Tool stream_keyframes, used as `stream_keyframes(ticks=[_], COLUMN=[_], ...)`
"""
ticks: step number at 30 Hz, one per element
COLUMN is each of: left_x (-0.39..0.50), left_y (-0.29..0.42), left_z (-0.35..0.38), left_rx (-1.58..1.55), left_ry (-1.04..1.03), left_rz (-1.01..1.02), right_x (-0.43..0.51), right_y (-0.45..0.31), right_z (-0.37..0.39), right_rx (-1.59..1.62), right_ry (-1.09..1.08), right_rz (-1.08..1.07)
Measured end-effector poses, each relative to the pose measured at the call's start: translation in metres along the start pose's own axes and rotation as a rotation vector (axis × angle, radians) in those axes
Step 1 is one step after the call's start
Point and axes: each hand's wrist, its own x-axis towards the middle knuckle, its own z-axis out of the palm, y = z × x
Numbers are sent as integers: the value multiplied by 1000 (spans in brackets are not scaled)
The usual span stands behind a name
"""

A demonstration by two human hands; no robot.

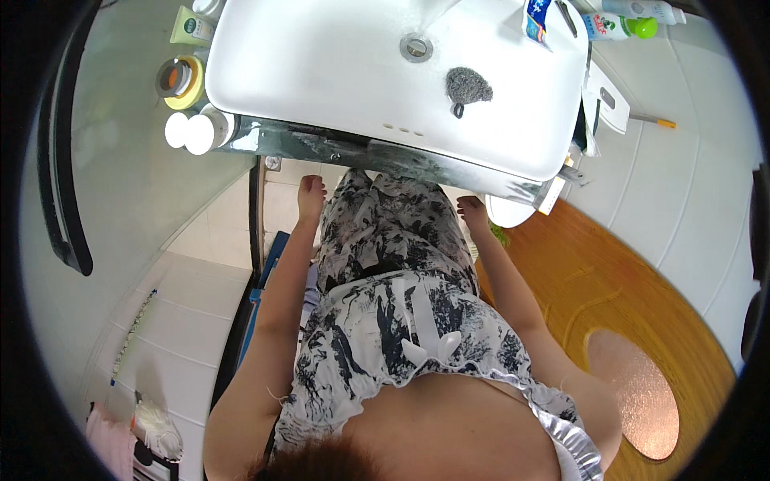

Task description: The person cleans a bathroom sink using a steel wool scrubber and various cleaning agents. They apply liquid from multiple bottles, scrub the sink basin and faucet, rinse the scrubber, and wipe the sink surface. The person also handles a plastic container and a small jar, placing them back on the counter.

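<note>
My left hand (pixel 311 192) hangs at my side below the counter's front edge, fingers loosely curled, with nothing seen in it. On the other side, my right hand (pixel 472 210) hangs near a white rounded object (pixel 508 210), fingers slightly bent and also without anything visible. Before me is a white washbasin (pixel 313 72) with a metal drain (pixel 416 47). A grey scrubbing pad (pixel 468 86) with a dark hanging loop lies inside, right of the drain. Neither hand touches the basin. A blue printed packet (pixel 535 21) rests at the basin's far right rim, beside a slim dark object (pixel 566 18).
White-lidded jars (pixel 207 131), a roll of tape (pixel 172 78) and a green tube (pixel 191 27) line the counter's left end. Bottles with a green cap (pixel 643 27) stand at the right. A wooden door (pixel 559 282) is right of me; a glass panel (pixel 138 150) is left.
</note>
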Motion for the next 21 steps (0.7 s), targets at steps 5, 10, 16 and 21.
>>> stream_keyframes(ticks=[5,10,16,21], left_x=[29,-10,-120,-138], left_y=[-117,-211,-221,-233], left_z=[-65,-156,-252,-308], left_rx=[-175,1374,1246,1441], left_ry=[226,112,791,1079], left_rz=[-509,-266,-867,-761], right_x=[3,1,-19,-18], right_y=[25,40,29,37], right_z=[12,-42,-133,-152], right_rx=[97,-81,-58,-419], right_ry=[38,51,205,278], right_rz=[5,-81,41,-107])
